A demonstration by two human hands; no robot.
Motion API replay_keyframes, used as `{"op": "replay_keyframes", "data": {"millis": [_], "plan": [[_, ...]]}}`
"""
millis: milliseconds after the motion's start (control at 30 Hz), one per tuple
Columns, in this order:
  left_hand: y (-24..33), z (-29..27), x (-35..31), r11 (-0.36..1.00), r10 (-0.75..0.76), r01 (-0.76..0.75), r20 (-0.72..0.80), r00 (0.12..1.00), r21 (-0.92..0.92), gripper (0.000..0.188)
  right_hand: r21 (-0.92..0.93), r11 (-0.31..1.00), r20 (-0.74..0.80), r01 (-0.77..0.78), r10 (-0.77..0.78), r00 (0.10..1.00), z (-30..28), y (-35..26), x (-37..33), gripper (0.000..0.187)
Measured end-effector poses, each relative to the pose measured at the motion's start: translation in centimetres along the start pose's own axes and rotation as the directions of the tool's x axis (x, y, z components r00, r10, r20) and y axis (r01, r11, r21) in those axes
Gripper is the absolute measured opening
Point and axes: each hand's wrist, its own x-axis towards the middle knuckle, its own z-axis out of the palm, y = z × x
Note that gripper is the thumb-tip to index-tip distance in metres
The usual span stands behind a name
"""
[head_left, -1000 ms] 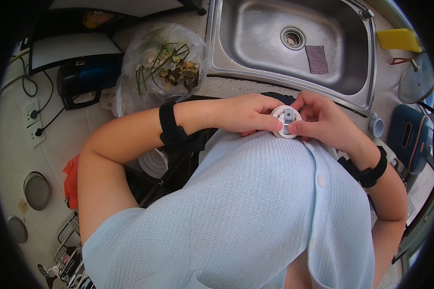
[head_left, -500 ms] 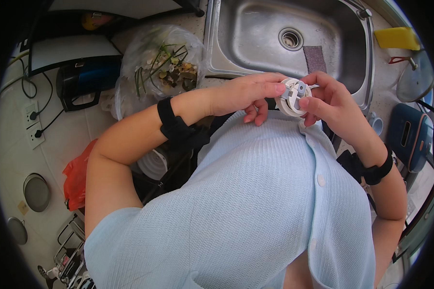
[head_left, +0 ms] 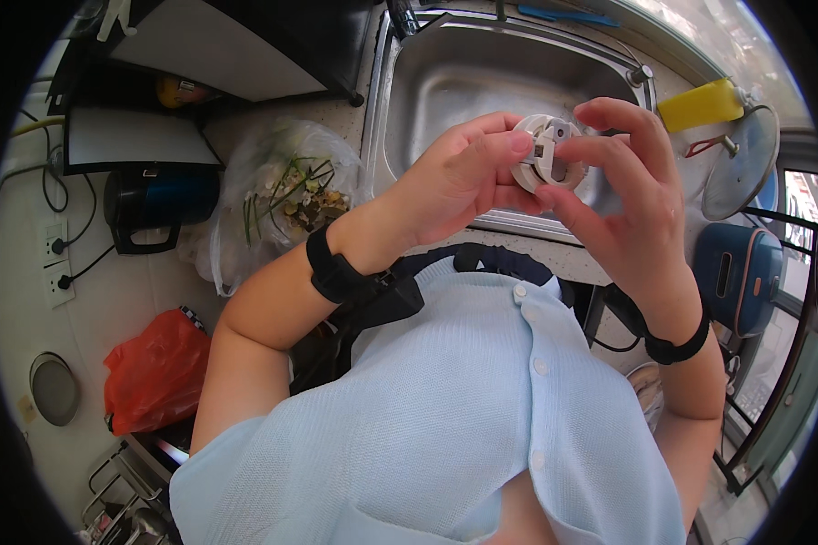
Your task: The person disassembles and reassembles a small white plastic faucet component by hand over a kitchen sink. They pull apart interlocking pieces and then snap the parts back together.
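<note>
Over the near edge of the steel sink, I hold a small round white plastic device (head_left: 543, 162) with grey parts and a dark slot in its face. My left hand (head_left: 463, 173) pinches its left side, thumb on the face and fingers behind. My right hand (head_left: 634, 186) is curved around the other side, with the thumb at the lower rim and a fingertip by the grey part. The right index finger is raised off the device. What kind of device it is cannot be made out. Black straps circle both wrists.
Behind my hands lies the steel sink (head_left: 377, 136). To its left are a clear bag of vegetable scraps (head_left: 291, 195) and a dark blue kettle (head_left: 159, 195). A yellow bottle (head_left: 700, 104), a glass lid (head_left: 745, 163) and a blue box-shaped appliance (head_left: 741, 282) stand to the right.
Both hands have lifted the device away from my body, toward the sink. The right fingers have spread wider around it. My view has shifted, and the mesh cloth in the sink no longer shows.
</note>
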Motion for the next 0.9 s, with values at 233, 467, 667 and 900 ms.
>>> {"op": "replay_keyframes", "data": {"millis": [233,467,667,900], "plan": [[1.1,0.5,0.4,0.999,-0.016,0.017,-0.031,0.999,0.042,0.055,0.136,0.987,-0.014,-0.081,0.084,0.996,-0.3,-0.1,0.8,0.027],[0.9,0.0,0.7,0.999,-0.026,0.026,-0.007,1.000,-0.022,0.056,0.146,0.987,-0.009,-0.071,0.073,0.997,-0.4,0.3,0.9,0.024],[0.9,0.3,0.8,0.998,-0.008,0.008,0.004,1.000,-0.070,0.060,0.371,0.907,0.021,-0.200,0.207,0.978,-0.5,0.5,0.9,0.018],[1.3,0.2,0.7,0.997,-0.010,0.012,0.026,1.000,-0.070,0.065,0.852,0.375,0.174,-0.366,0.456,0.873,-1.8,0.6,1.5,0.020]]}}
